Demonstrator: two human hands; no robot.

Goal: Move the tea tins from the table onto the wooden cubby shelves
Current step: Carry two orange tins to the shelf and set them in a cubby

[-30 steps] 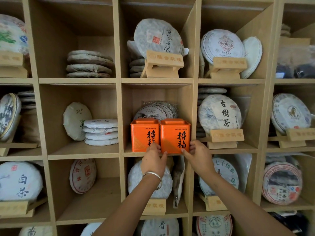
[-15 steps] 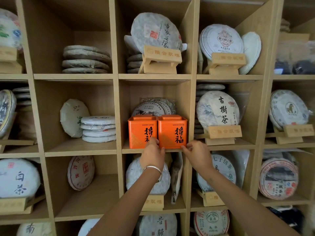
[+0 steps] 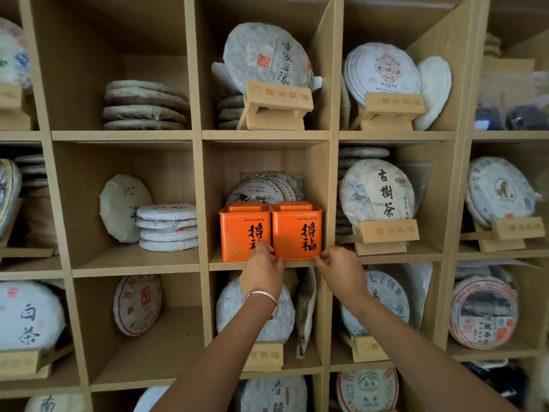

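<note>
left orange tin [image 3: 244, 231]: "GOOD LUCK" in small print near top; large black 得福 below, second character partly covered by a hand
right orange tin [image 3: 296, 230]: "GOOD LUCK"; 得福 in full
tea cake, cubby right of tins [image 3: 376, 195]: 古樹茶
tea cake, lower left cubby [image 3: 28, 315]: 白茶
tea cake, upper right cubby [image 3: 381, 73]: 老班章
tea cake, bottom row [image 3: 274, 394]: 昔歸
wooden stand plaques [image 3: 279, 92]: raised characters, too faint to read
</note>
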